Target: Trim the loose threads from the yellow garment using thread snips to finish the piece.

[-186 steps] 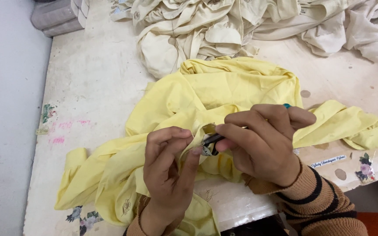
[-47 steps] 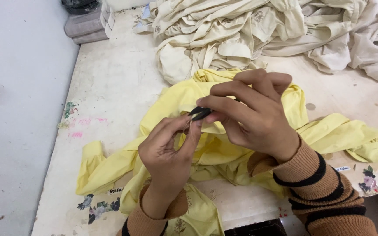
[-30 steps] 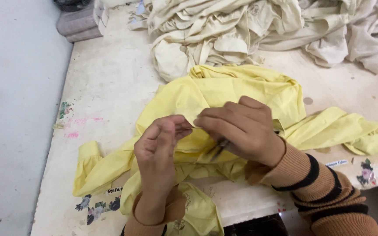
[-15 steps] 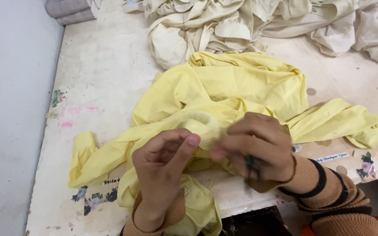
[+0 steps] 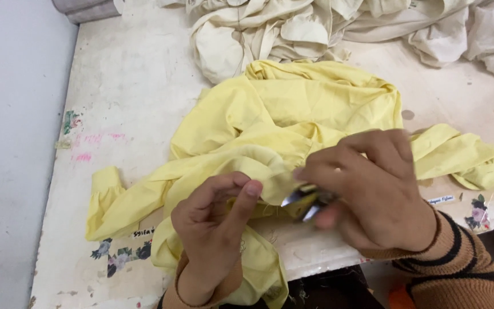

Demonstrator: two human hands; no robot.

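Near the front edge of the worktable, in the head view, a yellow garment lies crumpled, one cuffed sleeve trailing toward the front left corner and another fold reaching the right edge. The left hand pinches a bunched fold of the yellow cloth between thumb and fingertips. The right hand is curled around a small metal thread snipper, its blades just at the pinched fold.

The cloth looks light, thin and limp; it should crease and slide easily, so it is best held close to the seam being worked, pulled taut between the fingers, not by a loose tail. The snipper's tips look sharp and could nick the fabric or a fingertip.

At the far edge lies a heap of cream-coloured garments, touching the yellow one's upper fold, and a grey roll sits at the far left corner. Flower stickers dot the front edge. Nothing stands between the hands and the fold.
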